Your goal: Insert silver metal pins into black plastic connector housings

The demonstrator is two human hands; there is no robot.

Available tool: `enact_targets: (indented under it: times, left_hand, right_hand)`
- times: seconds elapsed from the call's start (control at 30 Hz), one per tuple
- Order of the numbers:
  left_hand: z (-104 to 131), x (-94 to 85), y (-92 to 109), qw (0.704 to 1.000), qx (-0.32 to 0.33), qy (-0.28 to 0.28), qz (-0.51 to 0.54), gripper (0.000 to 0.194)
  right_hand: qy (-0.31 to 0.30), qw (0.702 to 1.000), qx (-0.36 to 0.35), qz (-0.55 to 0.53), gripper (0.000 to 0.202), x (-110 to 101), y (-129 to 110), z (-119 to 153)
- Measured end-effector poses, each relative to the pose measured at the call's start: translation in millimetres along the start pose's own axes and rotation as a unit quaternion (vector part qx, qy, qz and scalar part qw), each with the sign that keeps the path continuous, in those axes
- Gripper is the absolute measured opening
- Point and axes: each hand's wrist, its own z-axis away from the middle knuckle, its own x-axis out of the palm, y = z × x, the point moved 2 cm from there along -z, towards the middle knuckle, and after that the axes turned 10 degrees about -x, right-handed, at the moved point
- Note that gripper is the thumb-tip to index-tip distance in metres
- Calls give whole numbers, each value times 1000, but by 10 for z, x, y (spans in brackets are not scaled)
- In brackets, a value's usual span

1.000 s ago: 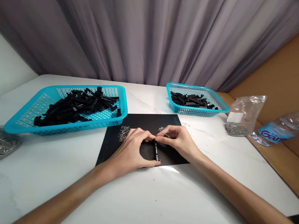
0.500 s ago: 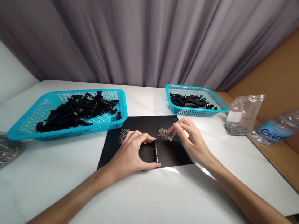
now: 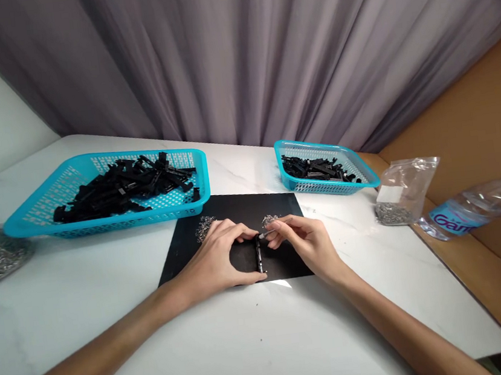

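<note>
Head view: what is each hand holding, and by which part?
Left hand pins the narrow black plastic strip on the black mat, gripping both its ends. Right hand pinches a small silvery metal piece at its near end.

Turquoise lattice baskets (image 3: 73,194), black mat (image 3: 239,210), grey curtain (image 3: 234,55).

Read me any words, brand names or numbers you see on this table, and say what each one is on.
"Gam": white letters on the blue label of the plastic water bottle lying at the right; the rest of the word curves out of sight.
White label on the clear zip bag: no print can be made out.
Turquoise baskets, black mat, black parts: no text visible.
</note>
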Motion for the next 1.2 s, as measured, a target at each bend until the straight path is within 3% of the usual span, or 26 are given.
enact_targets:
  times: [0.27, 0.47, 0.57, 0.63, 0.73, 0.83, 0.9, 1.0, 1.07, 1.13, 1.2]
  left_hand:
    - [8, -17, 51, 1000, -6, -2, 19, 57]
    - [27, -27, 79, 1000, 7, 19, -7, 57]
    - [38, -2, 130, 998, 16, 50, -37, 56]
    - [65, 15, 182, 996, 24, 72, -56, 53]
    - [118, -24, 257, 992, 36, 106, -55, 54]
    - [117, -250, 265, 988, 41, 147, -23, 60]
    - [53, -524, 185, 983, 11, 179, -28, 40]
    - [-129, -998, -86, 982, -63, 158, -77, 19]
    - [-265, -1271, -325, 983, -88, 130, -99, 15]
    - [-382, -1451, -568, 981, -114, 106, -117, 10]
    - [-468, -1534, -765, 979, -123, 93, -133, 15]
  right_hand:
    - [14, 999, 22, -35, 39, 87, 39, 11]
    - [107, 984, -46, 134, 45, -4, -123, 25]
    - [12, 977, -38, 212, 41, 87, -126, 118]
    - [-53, 959, -52, 275, 27, 185, -103, 182]
    - [-56, 945, -82, 313, 17, 198, -71, 156]
    - [-16, 933, -108, 342, 22, -102, -47, -67]
    - [38, 914, -121, 385, 32, -456, -29, -270]
    - [94, 800, -134, 578, 48, -962, 6, -497]
    - [132, 749, -120, 638, 54, -1159, 40, -527]
    - [124, 750, -127, 637, 51, -1179, 87, -460]
    - [68, 786, -148, 597, 41, -1053, 151, -322]
